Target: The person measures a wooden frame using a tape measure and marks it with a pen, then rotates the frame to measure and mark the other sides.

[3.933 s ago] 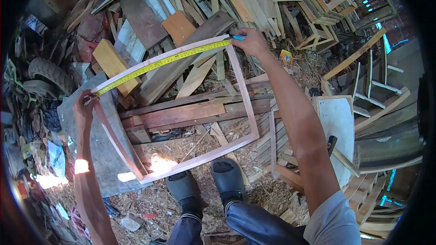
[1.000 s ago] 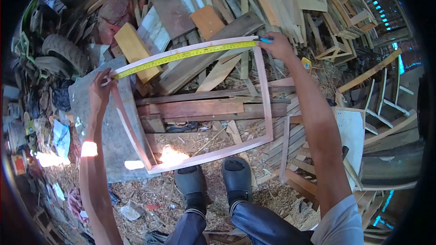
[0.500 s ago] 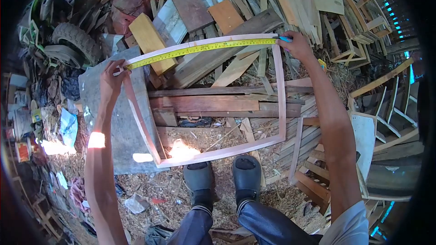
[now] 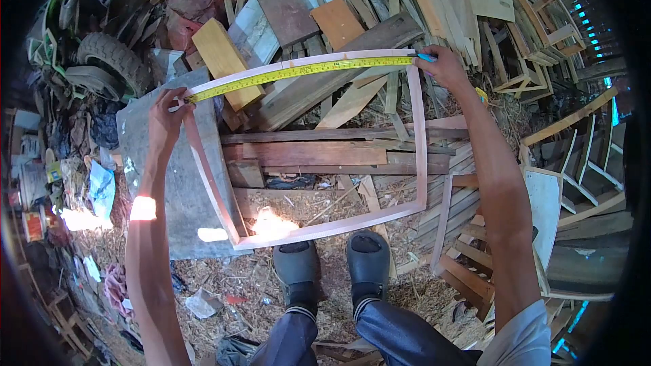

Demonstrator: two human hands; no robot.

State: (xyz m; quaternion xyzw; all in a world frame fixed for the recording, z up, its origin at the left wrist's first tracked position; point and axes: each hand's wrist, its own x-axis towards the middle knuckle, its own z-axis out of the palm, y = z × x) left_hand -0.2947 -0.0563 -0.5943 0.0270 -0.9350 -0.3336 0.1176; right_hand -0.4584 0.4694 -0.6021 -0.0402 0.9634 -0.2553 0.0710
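A rectangular wooden frame (image 4: 420,142) stands in front of my feet, its near bar close to my shoes. Along its top bar a yellow tape measure (image 4: 305,70) is stretched from corner to corner. My left hand (image 4: 169,110) is closed at the top left corner, pinching the tape's end against the wood. At the top right corner my right hand (image 4: 439,66) is closed around the other end of the tape, with a small blue item (image 4: 426,57) showing at the fingers. The tape's case is hidden by that hand.
Scrap boards (image 4: 312,154) and a yellowish wood block (image 4: 224,61) lie beyond and beneath the frame. A grey panel (image 4: 163,176) is at left, near a motorcycle tyre (image 4: 114,61). Wooden racks (image 4: 590,163) stand at right. Sawdust and offcuts cover the ground around my shoes (image 4: 296,271).
Almost nothing differs. My left hand's fingers have shifted very slightly at the corner, while the frame, the tape and my right hand stay in place.
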